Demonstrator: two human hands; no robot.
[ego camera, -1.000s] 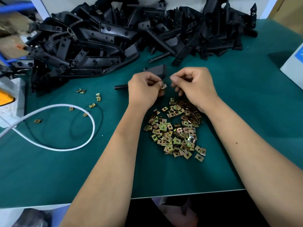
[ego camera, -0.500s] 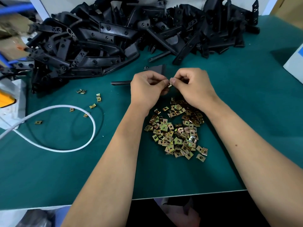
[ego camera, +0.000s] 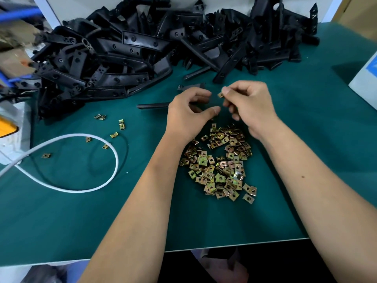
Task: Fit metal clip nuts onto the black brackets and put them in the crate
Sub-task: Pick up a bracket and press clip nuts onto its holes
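Over the middle of the green surface, the left hand grips a black bracket, fingers curled round it. The right hand pinches one clip nut between thumb and fingertip, right beside the bracket's end. Loose clip nuts sit piled just below, the bracket heap behind.

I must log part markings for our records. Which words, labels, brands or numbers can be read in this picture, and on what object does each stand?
No text can be read.
White box at the right edge: a blue patch, cut off by the frame, no letters legible.
Black brackets and clip nuts: no visible markings.
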